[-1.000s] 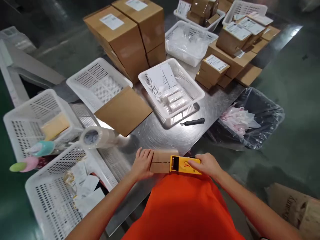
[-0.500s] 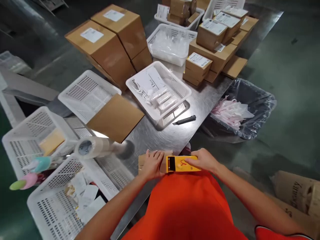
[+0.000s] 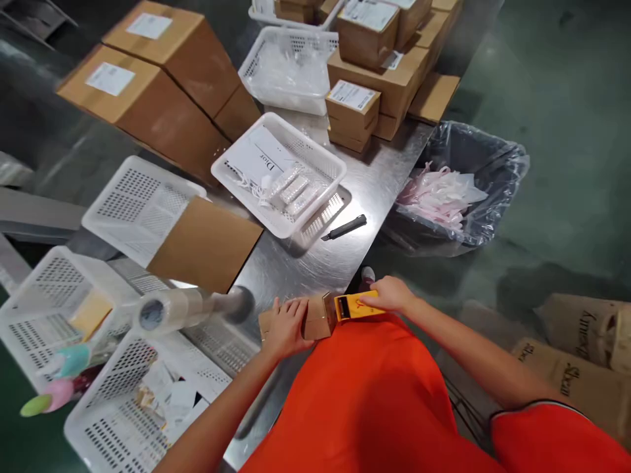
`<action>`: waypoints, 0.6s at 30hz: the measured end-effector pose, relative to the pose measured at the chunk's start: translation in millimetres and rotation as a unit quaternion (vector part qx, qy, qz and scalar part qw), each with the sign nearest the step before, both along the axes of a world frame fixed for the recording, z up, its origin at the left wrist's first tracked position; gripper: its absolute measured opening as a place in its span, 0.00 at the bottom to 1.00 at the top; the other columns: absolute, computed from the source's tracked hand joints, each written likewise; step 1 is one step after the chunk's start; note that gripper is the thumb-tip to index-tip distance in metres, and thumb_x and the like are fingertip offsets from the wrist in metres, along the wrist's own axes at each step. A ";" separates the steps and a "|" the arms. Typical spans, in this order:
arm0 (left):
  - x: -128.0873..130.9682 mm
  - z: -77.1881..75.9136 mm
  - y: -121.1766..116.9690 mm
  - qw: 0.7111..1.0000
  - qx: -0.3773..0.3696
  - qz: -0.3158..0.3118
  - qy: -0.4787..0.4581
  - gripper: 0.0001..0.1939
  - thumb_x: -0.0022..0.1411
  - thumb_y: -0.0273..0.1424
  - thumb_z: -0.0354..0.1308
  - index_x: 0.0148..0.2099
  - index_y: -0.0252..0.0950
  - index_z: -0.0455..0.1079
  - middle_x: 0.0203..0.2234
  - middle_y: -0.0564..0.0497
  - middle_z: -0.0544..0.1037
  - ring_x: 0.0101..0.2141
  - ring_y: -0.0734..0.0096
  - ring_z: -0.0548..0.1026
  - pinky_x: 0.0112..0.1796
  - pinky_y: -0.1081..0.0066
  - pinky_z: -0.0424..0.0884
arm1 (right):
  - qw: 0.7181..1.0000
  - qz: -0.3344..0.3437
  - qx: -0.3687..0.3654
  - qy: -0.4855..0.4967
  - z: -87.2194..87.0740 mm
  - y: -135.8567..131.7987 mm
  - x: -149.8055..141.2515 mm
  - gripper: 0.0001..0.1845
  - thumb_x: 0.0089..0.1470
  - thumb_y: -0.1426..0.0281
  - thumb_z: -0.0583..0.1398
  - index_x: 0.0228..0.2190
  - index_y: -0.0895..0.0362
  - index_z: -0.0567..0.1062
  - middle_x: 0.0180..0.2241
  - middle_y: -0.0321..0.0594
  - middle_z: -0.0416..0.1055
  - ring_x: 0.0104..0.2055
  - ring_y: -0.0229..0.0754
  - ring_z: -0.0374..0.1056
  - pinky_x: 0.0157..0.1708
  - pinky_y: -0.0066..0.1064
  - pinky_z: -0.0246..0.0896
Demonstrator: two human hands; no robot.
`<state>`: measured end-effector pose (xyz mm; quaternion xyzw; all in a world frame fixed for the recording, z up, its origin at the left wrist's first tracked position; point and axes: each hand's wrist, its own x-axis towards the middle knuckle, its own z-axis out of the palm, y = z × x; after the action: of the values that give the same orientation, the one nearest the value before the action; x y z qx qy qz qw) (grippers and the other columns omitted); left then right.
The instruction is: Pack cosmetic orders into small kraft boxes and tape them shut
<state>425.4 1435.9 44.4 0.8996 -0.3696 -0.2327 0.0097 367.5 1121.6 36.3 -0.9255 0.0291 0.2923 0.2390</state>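
Note:
A small brown cardboard box [image 3: 318, 318] lies at the table's near edge, against the orange clothing. My left hand [image 3: 286, 326] is laid over it, gripping it with fingers across the top. My right hand [image 3: 392, 295] is closed on a yellow tape dispenser [image 3: 359, 305], its thumb on the upper face. The dispenser's dark-windowed end points left, beside the right end of the box; whether they touch I cannot tell. Farther up the table lie a black utility knife [image 3: 345, 227] and a white basket [image 3: 279, 226] with a white Dior-printed item and bubble-wrapped pieces.
Left are a brown cardboard sheet [image 3: 204, 246], large tape rolls [image 3: 167, 310] and white baskets [image 3: 106, 437]. Large cartons [image 3: 172, 98] and labelled boxes [image 3: 352, 115] stand farther back. A plastic-lined bin [image 3: 493, 217] sits off the table's right edge; printed cartons [image 3: 582, 381] are at lower right.
The camera view has shifted, so the table items appear farther left. The dispenser has moved off the box top to its right end, now angled away. The left hand still grips the box.

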 end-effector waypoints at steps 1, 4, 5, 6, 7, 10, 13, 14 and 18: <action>-0.6 0.6 -2.7 1.000 0.009 -0.001 -0.008 0.47 0.45 0.43 0.67 0.65 0.35 0.57 0.57 0.33 0.71 0.56 0.39 0.68 0.62 0.35 0.45 | 1.000 0.006 -0.008 0.005 0.5 10.4 5.2 0.27 0.58 0.47 0.55 0.29 0.56 0.81 0.31 0.47 0.79 0.34 0.45 0.74 0.26 0.30 0.51; -1.3 2.8 -15.3 0.999 0.028 -0.012 -0.018 0.47 0.44 0.42 0.66 0.65 0.32 0.56 0.56 0.32 0.71 0.55 0.38 0.68 0.61 0.37 0.47 | 1.000 0.012 -0.026 0.003 2.9 35.5 18.3 0.30 0.58 0.46 0.54 0.34 0.57 0.83 0.35 0.50 0.80 0.38 0.50 0.76 0.28 0.31 0.57; -1.6 3.9 -20.1 0.999 0.027 -0.021 -0.014 0.48 0.44 0.42 0.66 0.64 0.31 0.57 0.56 0.31 0.71 0.54 0.38 0.69 0.60 0.38 0.50 | 0.999 0.012 -0.033 0.000 4.3 41.4 21.7 0.30 0.58 0.46 0.54 0.35 0.58 0.83 0.36 0.52 0.80 0.38 0.52 0.76 0.29 0.32 0.58; -2.4 5.6 -24.4 0.999 0.022 -0.029 -0.008 0.48 0.43 0.42 0.66 0.64 0.30 0.57 0.55 0.31 0.72 0.53 0.39 0.69 0.59 0.41 0.53 | 0.999 0.013 -0.040 -0.004 6.6 45.6 24.4 0.30 0.58 0.47 0.54 0.37 0.59 0.83 0.38 0.54 0.80 0.40 0.53 0.76 0.30 0.33 0.60; -3.7 8.1 -27.9 0.999 0.011 -0.033 0.001 0.48 0.42 0.41 0.66 0.63 0.29 0.57 0.54 0.32 0.72 0.53 0.39 0.70 0.57 0.43 0.57 | 0.999 0.015 -0.047 -0.011 10.3 47.4 26.1 0.30 0.58 0.48 0.55 0.38 0.60 0.83 0.39 0.56 0.80 0.41 0.55 0.76 0.31 0.34 0.61; -11.5 22.5 -29.5 0.998 -0.064 -0.020 0.016 0.49 0.41 0.40 0.67 0.64 0.33 0.55 0.53 0.35 0.72 0.52 0.42 0.70 0.53 0.49 0.63 | 0.996 -0.005 -0.086 -0.025 33.6 34.3 21.2 0.28 0.58 0.51 0.56 0.39 0.62 0.82 0.40 0.59 0.79 0.42 0.56 0.76 0.34 0.35 0.62; -19.1 41.3 -19.1 0.986 -0.162 0.033 0.004 0.49 0.42 0.41 0.67 0.64 0.37 0.53 0.54 0.37 0.71 0.52 0.43 0.71 0.52 0.50 0.65 | 0.980 -0.127 -0.148 -0.033 73.6 3.7 -1.5 0.28 0.60 0.49 0.52 0.35 0.58 0.82 0.36 0.54 0.80 0.39 0.53 0.76 0.30 0.32 0.58; -20.4 45.8 -15.1 0.980 -0.186 0.064 0.004 0.48 0.43 0.42 0.68 0.64 0.38 0.53 0.54 0.39 0.71 0.52 0.44 0.71 0.52 0.50 0.67 | 0.970 -0.173 -0.167 -0.040 87.5 -3.7 -11.6 0.28 0.61 0.49 0.51 0.34 0.57 0.81 0.34 0.52 0.80 0.38 0.52 0.75 0.28 0.31 0.55; -22.4 46.7 -9.8 0.944 -0.255 0.208 0.004 0.47 0.42 0.42 0.69 0.63 0.40 0.55 0.54 0.43 0.71 0.54 0.48 0.71 0.53 0.50 0.69 | 0.947 -0.256 -0.158 -0.108 119.3 15.5 -46.0 0.18 0.62 0.56 0.53 0.35 0.56 0.75 0.32 0.46 0.78 0.33 0.46 0.73 0.27 0.30 0.49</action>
<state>403.0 1426.1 91.1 0.9230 -0.2210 -0.1273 0.2883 321.5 1137.1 155.6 -0.9390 0.2848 0.1108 0.1577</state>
